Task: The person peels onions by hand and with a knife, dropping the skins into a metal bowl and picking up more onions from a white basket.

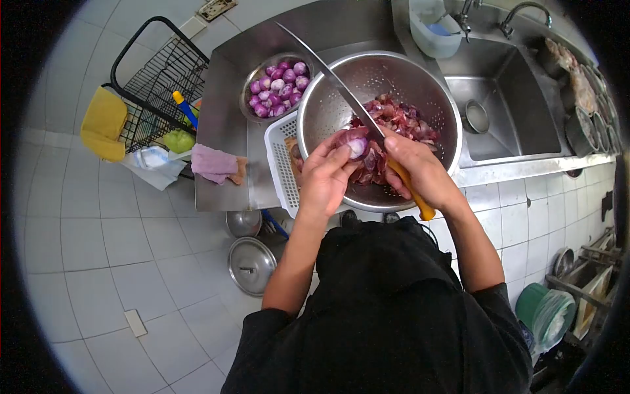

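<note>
My left hand [326,172] is closed around a partly peeled red onion [357,147], pale at one end. In my right hand [418,164] is a long knife [348,96] with a yellow handle; its blade points up and to the left, close beside the onion. Both hands are over a large steel colander [433,85], which holds a heap of reddish-purple onion skins [400,121]. To the left, a steel bowl [247,110] is filled with several peeled purple onions [278,88]. A white plastic basket [279,167] sits partly under the colander's left side.
A steel sink [518,108] with a small round strainer [476,117] is at the right. Pots [583,130] line its far edge. On the left counter end lies a pink cloth [213,163], near a black wire rack [154,82]. A pot lid [252,266] is below the counter.
</note>
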A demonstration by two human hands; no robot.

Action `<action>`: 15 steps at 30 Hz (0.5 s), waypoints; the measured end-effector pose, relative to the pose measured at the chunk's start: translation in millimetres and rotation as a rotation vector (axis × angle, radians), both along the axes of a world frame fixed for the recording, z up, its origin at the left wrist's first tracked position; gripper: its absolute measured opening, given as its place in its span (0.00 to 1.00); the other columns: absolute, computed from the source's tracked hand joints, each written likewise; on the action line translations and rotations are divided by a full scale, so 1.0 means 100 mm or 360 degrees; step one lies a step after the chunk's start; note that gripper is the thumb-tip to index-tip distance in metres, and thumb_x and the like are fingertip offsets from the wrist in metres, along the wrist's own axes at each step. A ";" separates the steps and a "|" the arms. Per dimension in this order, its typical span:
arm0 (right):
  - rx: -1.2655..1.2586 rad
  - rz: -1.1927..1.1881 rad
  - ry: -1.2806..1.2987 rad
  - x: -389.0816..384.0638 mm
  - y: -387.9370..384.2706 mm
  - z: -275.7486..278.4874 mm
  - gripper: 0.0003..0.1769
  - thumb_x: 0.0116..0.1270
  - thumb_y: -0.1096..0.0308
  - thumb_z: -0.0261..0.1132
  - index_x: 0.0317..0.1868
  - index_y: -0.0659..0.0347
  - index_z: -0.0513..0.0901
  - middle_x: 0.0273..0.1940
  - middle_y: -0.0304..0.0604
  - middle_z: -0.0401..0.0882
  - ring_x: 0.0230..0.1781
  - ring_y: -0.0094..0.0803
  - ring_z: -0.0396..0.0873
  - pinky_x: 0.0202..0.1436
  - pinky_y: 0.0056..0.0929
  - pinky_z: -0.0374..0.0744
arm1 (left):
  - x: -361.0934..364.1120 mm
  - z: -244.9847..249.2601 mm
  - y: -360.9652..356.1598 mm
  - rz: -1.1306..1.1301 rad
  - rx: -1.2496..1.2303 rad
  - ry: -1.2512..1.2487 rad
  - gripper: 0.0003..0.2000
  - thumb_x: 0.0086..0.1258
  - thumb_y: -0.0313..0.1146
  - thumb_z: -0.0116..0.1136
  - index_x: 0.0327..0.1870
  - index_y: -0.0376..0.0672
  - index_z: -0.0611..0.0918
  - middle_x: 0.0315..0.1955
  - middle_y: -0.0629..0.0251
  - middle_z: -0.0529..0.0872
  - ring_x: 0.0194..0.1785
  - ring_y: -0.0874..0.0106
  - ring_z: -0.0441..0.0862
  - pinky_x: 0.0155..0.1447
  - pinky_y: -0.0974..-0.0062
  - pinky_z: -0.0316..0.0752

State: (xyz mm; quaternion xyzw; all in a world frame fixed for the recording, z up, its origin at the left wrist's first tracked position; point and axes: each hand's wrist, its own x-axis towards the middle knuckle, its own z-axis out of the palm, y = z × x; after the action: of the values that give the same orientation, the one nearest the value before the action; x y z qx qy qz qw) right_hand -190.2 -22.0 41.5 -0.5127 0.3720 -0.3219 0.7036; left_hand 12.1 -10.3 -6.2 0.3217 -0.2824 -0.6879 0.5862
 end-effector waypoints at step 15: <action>0.0085 0.0055 0.0074 0.02 -0.10 -0.05 0.32 0.80 0.46 0.46 0.74 0.59 0.66 0.21 0.37 0.69 0.17 0.22 0.66 0.21 0.23 0.67 | 0.21 -0.10 0.04 0.0026 0.0165 0.0626 0.18 0.77 0.29 0.50 0.65 0.34 0.72 0.61 0.51 0.78 0.67 0.57 0.75 0.74 0.52 0.69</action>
State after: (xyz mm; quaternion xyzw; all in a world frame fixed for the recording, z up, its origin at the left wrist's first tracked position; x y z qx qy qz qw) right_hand -187.9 -31.8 36.6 -0.5074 0.3878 -0.2875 0.7137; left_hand 32.9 -6.2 -15.7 0.2130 -0.1240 -0.7462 0.6184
